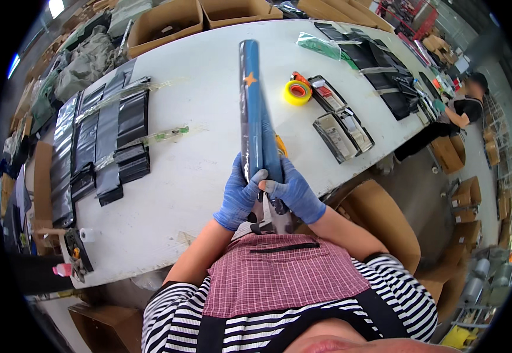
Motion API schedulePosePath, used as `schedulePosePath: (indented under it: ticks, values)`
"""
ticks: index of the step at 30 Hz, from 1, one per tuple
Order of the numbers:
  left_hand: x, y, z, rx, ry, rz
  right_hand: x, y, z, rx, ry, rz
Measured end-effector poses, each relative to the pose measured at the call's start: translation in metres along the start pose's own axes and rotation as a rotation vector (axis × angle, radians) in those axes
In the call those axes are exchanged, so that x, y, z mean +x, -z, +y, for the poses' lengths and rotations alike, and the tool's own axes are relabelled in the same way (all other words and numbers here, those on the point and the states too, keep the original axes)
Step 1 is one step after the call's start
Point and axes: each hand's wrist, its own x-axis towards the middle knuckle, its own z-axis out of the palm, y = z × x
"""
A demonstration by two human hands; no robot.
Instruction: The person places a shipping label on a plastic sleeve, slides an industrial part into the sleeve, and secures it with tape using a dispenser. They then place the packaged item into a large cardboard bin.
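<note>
Two long, narrow blue rolls with a glossy, plastic-like surface stand side by side in front of my chest. The left roll (pixel 252 112) reaches higher and carries an orange star; its left side is dark. Against it leans the second roll (pixel 271 144). My left hand (pixel 239 197), in a blue knit glove, is closed around the left roll. In a matching glove, my right hand (pixel 297 191) grips the second one. Both thumbs meet near the middle. Dark, shiny lower ends show below my hands, just above the checked apron (pixel 285 267).
The white table (pixel 197 159) holds black plastic packages (pixel 106 138) at left and more packages (pixel 385 73) at far right. Beyond the rolls are a yellow tape roll (pixel 297 93) and a black sectioned tray (pixel 344 130). Cardboard boxes (pixel 164 26) line the far edge; a co-worker (pixel 467 109) stands at right.
</note>
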Motion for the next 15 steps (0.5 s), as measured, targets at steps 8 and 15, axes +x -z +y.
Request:
schedulePosePath:
  ticks: [8, 15]
  values:
    - [-0.003, 0.057, -0.025, -0.194, 0.238, 0.063, 0.007, -0.035, 0.034, 0.189, -0.324, 0.014]
    - [0.071, 0.006, -0.046, 0.018, 0.104, -0.009, 0.059, 0.042, 0.051, 0.031, -0.171, 0.025]
